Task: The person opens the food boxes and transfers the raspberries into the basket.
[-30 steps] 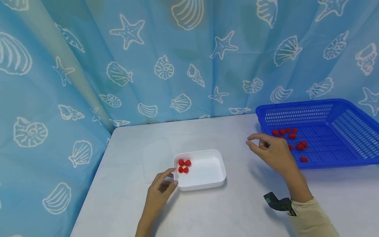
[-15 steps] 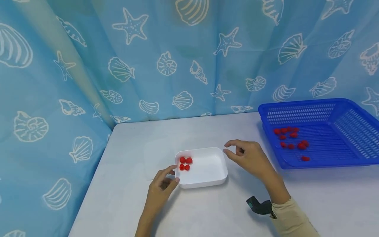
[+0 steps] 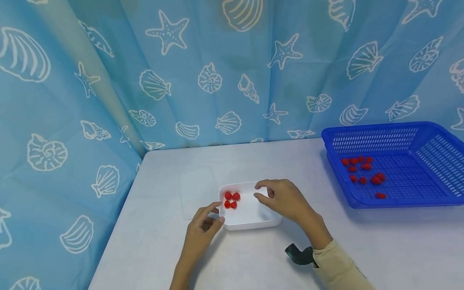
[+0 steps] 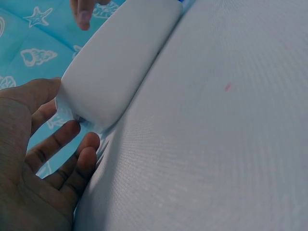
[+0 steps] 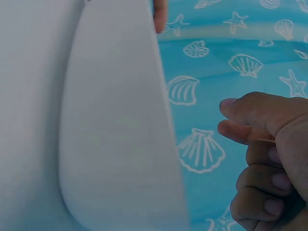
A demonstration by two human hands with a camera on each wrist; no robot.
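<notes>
A white rectangular tray (image 3: 250, 225) sits on the table, with several small red raspberry-like berries (image 3: 232, 200) inside at its left end. Beside that end is my left hand (image 3: 201, 231), index fingertip and thumb right at the left wall. In the left wrist view its thumb meets the tray's (image 4: 120, 57) corner while the other fingers stay loosely bent. Over the tray's right part hovers my right hand (image 3: 286, 201), thumb and index held apart with a gap. The right wrist view shows that hand's other fingers (image 5: 260, 183) curled and nothing visible between thumb and index.
A blue mesh basket (image 3: 409, 201) stands at the right, with more red berries (image 3: 377, 179) in its left half. Behind the tray's left side lies a flat translucent sheet (image 3: 197, 187). A blue shell-patterned curtain (image 3: 217, 100) borders the back and left of the table.
My right hand has moved left from beside the basket to over the tray's right part. The left hand stays at the tray's left end. The head view has shifted slightly.
</notes>
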